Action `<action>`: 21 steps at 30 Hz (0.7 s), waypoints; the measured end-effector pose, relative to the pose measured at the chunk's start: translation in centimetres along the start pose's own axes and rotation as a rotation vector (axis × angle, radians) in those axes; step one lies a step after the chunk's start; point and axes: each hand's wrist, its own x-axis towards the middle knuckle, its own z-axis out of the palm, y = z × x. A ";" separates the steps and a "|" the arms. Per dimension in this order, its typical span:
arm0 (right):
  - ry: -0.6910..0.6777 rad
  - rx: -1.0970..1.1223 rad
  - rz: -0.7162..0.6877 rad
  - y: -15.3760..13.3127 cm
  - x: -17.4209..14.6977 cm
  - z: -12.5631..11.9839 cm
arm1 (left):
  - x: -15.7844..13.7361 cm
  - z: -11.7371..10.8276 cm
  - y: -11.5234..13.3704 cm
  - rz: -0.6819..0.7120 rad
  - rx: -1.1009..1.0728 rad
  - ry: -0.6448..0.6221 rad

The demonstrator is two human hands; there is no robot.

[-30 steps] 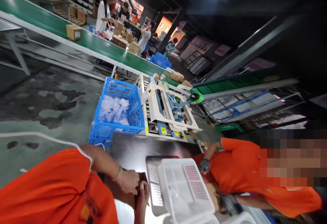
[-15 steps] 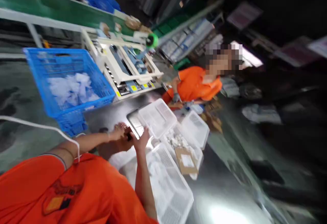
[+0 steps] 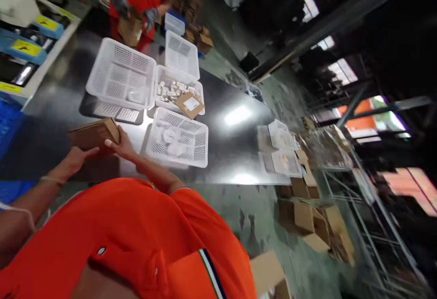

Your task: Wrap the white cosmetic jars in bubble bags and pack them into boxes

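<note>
A small brown cardboard box (image 3: 92,135) is held just above the near left part of the metal table. My right hand (image 3: 122,145) grips its right end, with the thumb on the near side. Closed on the lower left part of the box is my left hand (image 3: 75,159), its fingers partly hidden. Beyond the box stands a white plastic basket (image 3: 123,73) holding a clear item. Right of my right hand, a second white basket (image 3: 179,137) contains clear, whitish pieces. Farther back, another basket (image 3: 160,94) holds many small white pieces, with a flat brown card (image 3: 190,104) on top.
A co-worker in orange with gloved hands (image 3: 118,1) holds a brown box (image 3: 131,28) across the table. A sealing machine (image 3: 30,39) borders the left side. More baskets (image 3: 287,161) stand at the table's right end (image 3: 235,153), near open cartons (image 3: 307,221) on the floor.
The view has swung to the right and down, so the blue crate has mostly left the picture. The box between my hands now shows clearly; before, it was blurred and dark.
</note>
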 end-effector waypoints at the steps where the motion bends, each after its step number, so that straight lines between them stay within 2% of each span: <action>1: -0.015 0.128 0.016 -0.2 -0.2 0.5 | -0.3 -0.6 0.3 -0.016 -0.012 -0.047; 3: -0.086 0.269 0.056 -0.4 -0.3 1.4 | -0.3 -1.8 1.3 -0.038 0.045 -0.065; 6: -0.295 0.162 0.113 0.5 0.4 0.5 | -0.4 -2.0 2.6 0.060 0.453 0.020; 8: -0.320 0.064 0.127 2.3 1.3 -2.7 | -1.1 -1.0 2.9 0.155 0.732 -0.006; 10: -0.154 -0.038 0.159 5.0 2.2 -7.4 | -2.0 0.5 2.5 0.236 0.850 -0.064; 11: 0.001 -0.173 0.177 6.5 2.5 -9.9 | -2.5 1.2 2.2 0.277 0.870 -0.088; 12: 0.101 -0.331 0.219 8.0 2.7 -12.2 | -2.8 1.8 1.9 0.316 0.879 -0.091; 15: 0.054 -0.595 0.261 11.9 2.6 -17.0 | -3.1 2.9 1.2 0.427 0.868 -0.077; 18: -0.003 -0.634 0.246 14.1 2.2 -18.2 | -2.6 3.0 0.9 0.509 0.798 -0.048; 21: -0.069 -0.697 0.216 14.3 2.4 -18.7 | -1.2 2.8 0.6 0.527 0.758 -0.070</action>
